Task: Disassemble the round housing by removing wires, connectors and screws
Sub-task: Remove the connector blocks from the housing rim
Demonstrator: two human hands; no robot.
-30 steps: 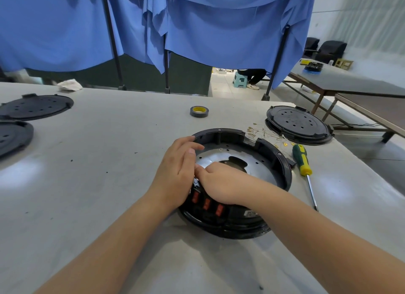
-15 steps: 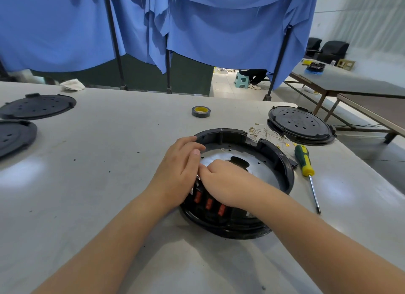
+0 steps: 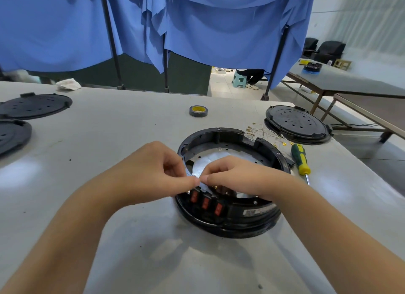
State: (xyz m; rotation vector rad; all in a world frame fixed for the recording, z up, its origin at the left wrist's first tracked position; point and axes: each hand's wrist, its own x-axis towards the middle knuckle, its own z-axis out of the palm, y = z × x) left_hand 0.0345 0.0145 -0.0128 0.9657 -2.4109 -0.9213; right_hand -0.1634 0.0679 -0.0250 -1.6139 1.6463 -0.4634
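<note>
- Presently the round housing lies flat on the grey table, directly before the person, with its three red switches on the near wall.
- The left hand and right hand meet over the near inner edge, just above the switches. Both have fingers curled, and their tips pinch a small grey strip, apparently tape or insulation; what it is fixed to is hidden beneath the fingers.
- Step in hand, by my judgement: freeing wiring or a connector behind the switches, by peeling or pulling the strip away.
- Next move likely calls for a steady pull up and away from the wall, with the housing kept from shifting; both hands being occupied, nothing braces it.
- Loose removed wires with brass terminals lie beyond the housing's far rim, and a green-and-yellow screwdriver lies untouched just beside its right edge. Screws appear to remain in the rim, so the task is part done.
- Against the view a second ago: both hands then lay lower and flatter inside the housing, the right over the left's fingertips; they are now raised, with the strip visible between them.
- Housing and screwdriver show no evident displacement.
</note>
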